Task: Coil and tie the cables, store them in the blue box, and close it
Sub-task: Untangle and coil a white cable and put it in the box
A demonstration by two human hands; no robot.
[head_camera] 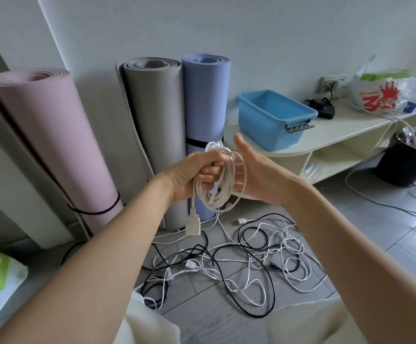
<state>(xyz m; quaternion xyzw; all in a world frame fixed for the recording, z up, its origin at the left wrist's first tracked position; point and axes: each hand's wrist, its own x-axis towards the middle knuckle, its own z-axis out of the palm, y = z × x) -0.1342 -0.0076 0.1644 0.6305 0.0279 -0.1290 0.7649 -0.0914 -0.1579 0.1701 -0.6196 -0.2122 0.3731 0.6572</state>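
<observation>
Both hands are raised in front of the body. A coil of off-white round cable (216, 180) is gripped by the left hand (192, 175), whose fingers are curled tightly around the loops, and a flat white plug end (192, 225) hangs below it. The right hand (256, 170) is held just beside the coil with straight, relaxed fingers, and one loop is seen around them; nothing is pinched by it. The coil is judged to be nearly wound but not yet tied. A tangle of thin white and black cables (239, 264) is left on the grey tiled floor (375, 232), not coiled. The open blue plastic box (274, 117) is placed on the pale low shelf (338, 130), apparently empty, and no lid is seen. Most of the task is judged to remain.
</observation>
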